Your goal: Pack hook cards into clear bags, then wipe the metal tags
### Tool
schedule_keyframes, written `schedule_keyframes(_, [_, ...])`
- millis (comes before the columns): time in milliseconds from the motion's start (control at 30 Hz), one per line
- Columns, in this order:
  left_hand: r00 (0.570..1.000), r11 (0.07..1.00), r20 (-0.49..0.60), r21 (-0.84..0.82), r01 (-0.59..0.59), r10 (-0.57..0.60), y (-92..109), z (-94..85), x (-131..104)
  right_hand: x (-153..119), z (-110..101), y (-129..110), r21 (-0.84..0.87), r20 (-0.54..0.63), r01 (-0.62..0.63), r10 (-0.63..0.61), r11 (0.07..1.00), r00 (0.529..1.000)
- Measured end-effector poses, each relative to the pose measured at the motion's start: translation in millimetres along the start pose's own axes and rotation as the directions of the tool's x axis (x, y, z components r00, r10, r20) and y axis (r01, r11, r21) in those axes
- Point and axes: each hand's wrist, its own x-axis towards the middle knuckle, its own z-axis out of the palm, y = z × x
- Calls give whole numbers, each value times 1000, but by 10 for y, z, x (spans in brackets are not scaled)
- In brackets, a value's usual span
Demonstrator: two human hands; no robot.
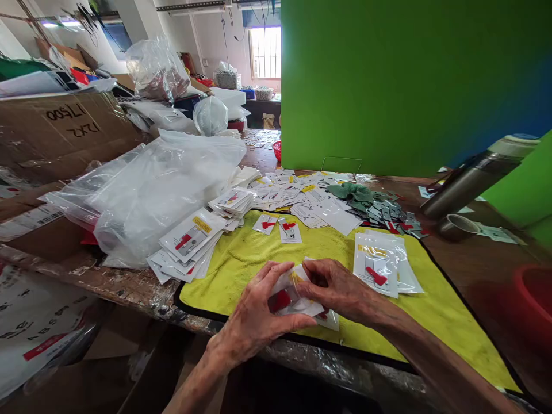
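Observation:
My left hand grips the left side of a clear packet with a red piece and a white and yellow card inside. The fingers of my right hand pinch the packet's upper right edge. Beneath my hands, another packet lies partly hidden on the yellow towel. Two small cards with red pieces rest on the towel beyond my hands. To the right is a stack of packets with red pieces. Filled packets are piled at the left.
Large clear plastic bags and a cardboard box stand at the left. Loose cards, a green cloth and grey metal pieces lie behind the towel. A thermos, metal cup and red container are at right.

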Motion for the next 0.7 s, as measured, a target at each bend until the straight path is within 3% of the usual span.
schedule_keyframes(100, [980,974,93,-127,186,-175,63,-78,35,-30,-19,-19,0,32,-7,7,1000,999])
schedule_keyframes(233, [923,864,275,-354,359,-270,124,-120,93,-55,-132,-32,273,279,-2,-77,962,957])
schedule_keyframes(333, [915,835,311,-405,374,-259,144,-122,104,-72,-157,-19,315,350,2,-118,949,929])
schedule_keyframes(467, [879,853,423,-355,384,-220,150,-130,73,-115,-26,27,347,427,-97,-65,933,902])
schedule_keyframes(700, [858,862,477,-336,380,-192,115,-124,57,-145,147,69,253,364,-97,-1,962,932])
